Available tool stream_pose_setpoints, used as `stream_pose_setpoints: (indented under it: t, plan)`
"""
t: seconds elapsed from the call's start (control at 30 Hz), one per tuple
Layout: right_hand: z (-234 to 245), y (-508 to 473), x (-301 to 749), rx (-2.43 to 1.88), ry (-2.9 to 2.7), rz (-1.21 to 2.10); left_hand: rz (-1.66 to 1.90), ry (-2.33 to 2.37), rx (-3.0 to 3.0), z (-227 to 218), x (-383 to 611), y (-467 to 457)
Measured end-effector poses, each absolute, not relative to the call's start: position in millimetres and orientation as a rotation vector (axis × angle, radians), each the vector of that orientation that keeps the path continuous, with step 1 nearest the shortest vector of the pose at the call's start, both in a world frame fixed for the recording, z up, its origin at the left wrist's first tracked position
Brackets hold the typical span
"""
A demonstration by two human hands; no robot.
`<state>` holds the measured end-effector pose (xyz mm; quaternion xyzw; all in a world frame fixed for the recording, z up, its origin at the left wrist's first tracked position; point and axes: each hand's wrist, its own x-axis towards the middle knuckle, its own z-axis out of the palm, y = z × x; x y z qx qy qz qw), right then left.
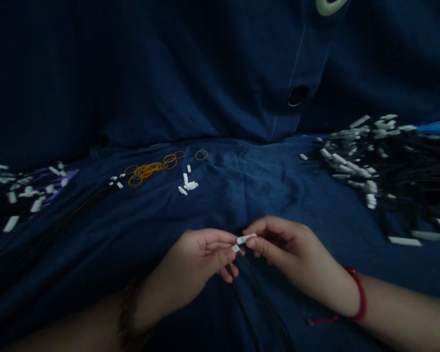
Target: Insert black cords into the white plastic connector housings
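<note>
Near the bottom middle, my left hand (201,256) pinches a small white connector (235,248) between thumb and fingers. My right hand (291,244) is closed on a longer white connector (246,238), just above the first one. The two pieces are very close together; I cannot tell whether they touch. Thin black cables (261,285) run down from between the hands toward the lower edge. Which cable belongs to which connector is hard to make out in the dim light.
On the dark blue cloth (220,195) lie several orange rubber bands (148,171) and a few loose white connectors (189,186). A heap of black cables with white ends (363,166) lies at right, another bundle (36,190) at left. Blue fabric (190,73) hangs behind.
</note>
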<state>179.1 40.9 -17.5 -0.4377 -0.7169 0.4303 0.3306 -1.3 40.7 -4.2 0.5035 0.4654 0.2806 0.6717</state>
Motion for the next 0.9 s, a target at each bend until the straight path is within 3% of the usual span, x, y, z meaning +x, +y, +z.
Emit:
stream_pose_setpoints:
  t: [0.9]
  plan:
    - [-16.7,33.5,179.5,-1.04,-1.965,1.131,0.644,1.032,1.062,-6.7,-2.4,44.0]
